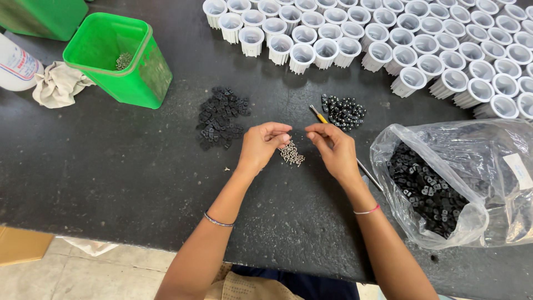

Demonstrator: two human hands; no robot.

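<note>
My left hand [262, 145] and my right hand [333, 149] meet over the black table [111, 166], fingertips pinched close together just above a small heap of silver screws [291, 153]. Each hand seems to pinch something tiny; what it is cannot be made out. A pile of small black plastic clips [221, 117] lies to the upper left of my left hand. A cluster of shiny black beads [343, 111] lies above my right hand. A yellow-handled screwdriver [318, 114] runs under my right hand.
Several white ribbed plastic cups [388, 44] fill the back right. A clear plastic bag [488, 166] of black parts sits at right. A green bin [119, 61] with a few metal bits stands at back left, beside a cloth [55, 84] and a white bottle [15, 65].
</note>
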